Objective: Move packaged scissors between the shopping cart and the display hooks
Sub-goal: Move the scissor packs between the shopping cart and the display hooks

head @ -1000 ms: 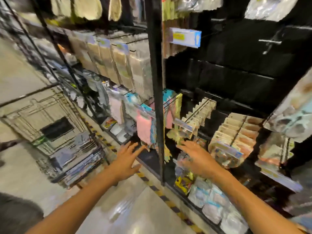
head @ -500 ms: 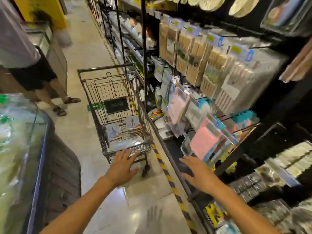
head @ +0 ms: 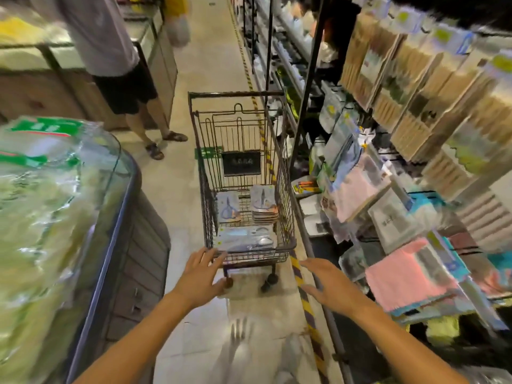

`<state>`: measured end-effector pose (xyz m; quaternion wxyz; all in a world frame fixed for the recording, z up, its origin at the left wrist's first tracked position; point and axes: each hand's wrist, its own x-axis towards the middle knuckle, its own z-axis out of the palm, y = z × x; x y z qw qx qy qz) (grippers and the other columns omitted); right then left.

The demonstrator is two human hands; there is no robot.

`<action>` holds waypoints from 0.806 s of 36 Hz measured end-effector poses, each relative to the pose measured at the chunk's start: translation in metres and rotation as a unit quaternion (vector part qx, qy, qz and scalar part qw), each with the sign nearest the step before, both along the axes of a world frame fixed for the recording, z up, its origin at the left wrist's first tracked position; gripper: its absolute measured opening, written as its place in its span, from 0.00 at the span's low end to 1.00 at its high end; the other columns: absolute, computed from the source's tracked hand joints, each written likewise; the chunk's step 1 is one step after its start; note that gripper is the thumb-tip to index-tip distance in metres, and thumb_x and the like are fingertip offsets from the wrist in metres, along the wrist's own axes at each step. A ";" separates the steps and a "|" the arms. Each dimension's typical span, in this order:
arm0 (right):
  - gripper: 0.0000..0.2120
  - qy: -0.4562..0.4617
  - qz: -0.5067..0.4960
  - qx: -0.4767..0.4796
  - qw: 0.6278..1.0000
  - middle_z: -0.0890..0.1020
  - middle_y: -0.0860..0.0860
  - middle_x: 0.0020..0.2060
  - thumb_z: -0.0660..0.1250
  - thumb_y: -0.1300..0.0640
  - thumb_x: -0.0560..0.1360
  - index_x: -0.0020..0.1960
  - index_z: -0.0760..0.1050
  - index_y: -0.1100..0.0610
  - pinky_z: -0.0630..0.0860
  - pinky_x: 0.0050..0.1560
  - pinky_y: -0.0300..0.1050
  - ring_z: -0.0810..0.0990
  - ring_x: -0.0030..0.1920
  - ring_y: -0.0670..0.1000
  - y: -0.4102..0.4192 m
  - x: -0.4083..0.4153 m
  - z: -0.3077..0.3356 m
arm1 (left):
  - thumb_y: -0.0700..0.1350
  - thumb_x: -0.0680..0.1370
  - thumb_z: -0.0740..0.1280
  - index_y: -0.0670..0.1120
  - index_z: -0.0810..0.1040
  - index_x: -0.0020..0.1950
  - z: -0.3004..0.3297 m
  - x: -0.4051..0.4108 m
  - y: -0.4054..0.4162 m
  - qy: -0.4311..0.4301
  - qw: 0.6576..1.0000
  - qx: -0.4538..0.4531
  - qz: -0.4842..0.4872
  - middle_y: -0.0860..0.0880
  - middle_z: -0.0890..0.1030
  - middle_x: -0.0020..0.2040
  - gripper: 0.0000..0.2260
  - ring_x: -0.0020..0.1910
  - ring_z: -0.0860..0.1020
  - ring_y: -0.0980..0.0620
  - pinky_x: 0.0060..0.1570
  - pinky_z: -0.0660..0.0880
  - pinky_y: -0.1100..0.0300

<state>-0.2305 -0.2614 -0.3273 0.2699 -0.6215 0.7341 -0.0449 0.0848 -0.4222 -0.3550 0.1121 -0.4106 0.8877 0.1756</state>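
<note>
Both hands are empty, fingers spread: the left hand (head: 201, 275) reaches toward the near rim of the cart (head: 279, 151), the right hand (head: 329, 284) hovers apart beside it over the floor stripe. The scissor packs (head: 245, 238) lie flat in the cart's bottom, with a stack (head: 263, 206) and a single pack (head: 227, 207) farther in. A careless push on the rim could roll the cart away. Grabbing the slick top pack could drag neighbours askew. The crowded shelf (head: 388, 206) at right may snag an arm.
</note>
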 end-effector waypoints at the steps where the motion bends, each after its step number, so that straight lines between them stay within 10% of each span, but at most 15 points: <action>1: 0.29 0.007 0.014 -0.003 1.000 0.68 0.47 0.76 0.65 0.45 0.80 0.78 0.63 0.49 0.61 0.75 0.44 0.63 0.76 0.49 -0.012 -0.007 -0.003 | 0.68 0.70 0.40 0.51 0.55 0.82 -0.002 -0.003 -0.005 -0.008 1.000 0.003 0.007 0.45 0.57 0.81 0.42 0.80 0.51 0.39 0.78 0.48 0.45; 10: 0.29 -0.035 0.093 0.009 0.995 0.68 0.50 0.75 0.65 0.47 0.80 0.78 0.62 0.50 0.61 0.76 0.47 0.63 0.76 0.53 -0.116 -0.048 -0.025 | 0.62 0.77 0.52 0.46 0.70 0.75 -0.007 -0.026 -0.037 -0.037 0.997 0.008 0.071 0.40 0.73 0.72 0.33 0.69 0.72 0.33 0.69 0.67 0.36; 18: 0.30 -0.042 0.149 0.061 0.986 0.66 0.51 0.77 0.64 0.44 0.80 0.79 0.61 0.49 0.61 0.75 0.48 0.63 0.77 0.54 -0.184 -0.057 -0.049 | 0.65 0.76 0.44 0.50 0.57 0.81 -0.020 -0.038 -0.052 -0.051 0.989 0.019 0.138 0.43 0.62 0.79 0.37 0.79 0.58 0.37 0.78 0.51 0.42; 26: 0.27 -0.035 0.177 0.111 0.977 0.68 0.50 0.75 0.63 0.47 0.82 0.78 0.62 0.49 0.64 0.72 0.46 0.65 0.75 0.53 -0.233 -0.051 -0.071 | 0.61 0.77 0.54 0.44 0.74 0.72 -0.054 -0.049 -0.092 -0.072 0.987 0.065 0.132 0.39 0.77 0.67 0.31 0.65 0.76 0.33 0.64 0.72 0.37; 29: 0.26 -0.031 0.163 0.115 0.979 0.71 0.52 0.74 0.63 0.48 0.82 0.77 0.64 0.51 0.63 0.72 0.46 0.67 0.74 0.56 -0.245 -0.049 -0.084 | 0.63 0.76 0.48 0.46 0.66 0.78 -0.067 -0.057 -0.113 -0.055 0.987 0.081 0.128 0.38 0.69 0.75 0.35 0.74 0.67 0.33 0.74 0.62 0.38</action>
